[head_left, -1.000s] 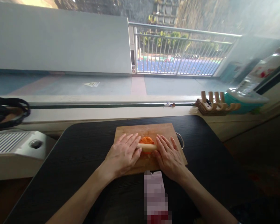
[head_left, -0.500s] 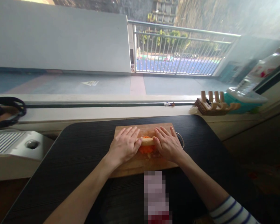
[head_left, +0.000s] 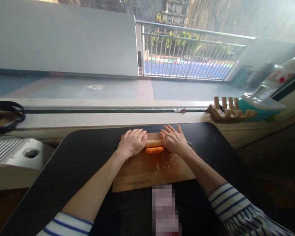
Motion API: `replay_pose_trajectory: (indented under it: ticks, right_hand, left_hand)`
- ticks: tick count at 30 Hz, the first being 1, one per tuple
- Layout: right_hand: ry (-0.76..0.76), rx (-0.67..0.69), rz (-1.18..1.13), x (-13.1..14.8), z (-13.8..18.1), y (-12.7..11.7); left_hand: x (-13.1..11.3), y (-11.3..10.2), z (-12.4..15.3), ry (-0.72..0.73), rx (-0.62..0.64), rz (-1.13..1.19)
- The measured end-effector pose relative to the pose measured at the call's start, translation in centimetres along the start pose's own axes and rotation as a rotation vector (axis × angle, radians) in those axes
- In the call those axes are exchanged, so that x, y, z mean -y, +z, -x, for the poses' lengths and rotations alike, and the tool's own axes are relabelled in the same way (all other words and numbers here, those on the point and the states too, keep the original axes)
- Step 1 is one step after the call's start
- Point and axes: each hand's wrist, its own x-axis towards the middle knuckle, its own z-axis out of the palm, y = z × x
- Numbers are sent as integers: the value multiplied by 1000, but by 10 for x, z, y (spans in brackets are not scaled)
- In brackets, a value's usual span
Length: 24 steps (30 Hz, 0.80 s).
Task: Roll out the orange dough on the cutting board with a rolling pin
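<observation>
Pressure is laid on a wooden rolling pin [head_left: 153,143] by both hands. The left hand [head_left: 132,142] and the right hand [head_left: 174,141] are spread flat over its two ends, with the fingers [head_left: 137,133] stretched out and close together, not curled round anything. Only the short middle of the pin is seen between the two hands. The orange dough [head_left: 154,150] lies just on the near side of the fingers, touching the pin, and shows as a thin flattened strip. Pin and fingertips are placed at the far edge of the wooden cutting board [head_left: 147,173], which rests on the dark counter [head_left: 88,154].

Several risks can be judged from this. As the fingertips reach to or past the board's far edge, the pin could be run off the board onto the counter, and the dough dragged with it. Since the weight is carried far forward, the board could be slid toward the window, as nothing is seen to hold it. Smears and crumbs [head_left: 162,165] seen nearer the wrists suggest a sticky dough, so it could be wrapped round the pin or torn. Uneven pressure from the two palms could make the sheet thicker at one side. A metal handle [head_left: 190,144] just right of the right fingers could be knocked.
</observation>
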Motion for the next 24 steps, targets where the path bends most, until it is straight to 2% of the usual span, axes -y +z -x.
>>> replay_pose_trajectory:
  ticks: [4, 11, 24]
  right_hand:
    - [-1, -12, -3, 2, 2, 1]
    - [-30, -94, -6, 10, 29, -1]
    - [-80, -122, -14, 18, 61, -5]
  left_hand:
    - [1, 3, 1, 18, -42, -4]
    - [-8, -3, 22, 77, -128, 1]
    - [-19, -5, 51, 145, -163, -2]
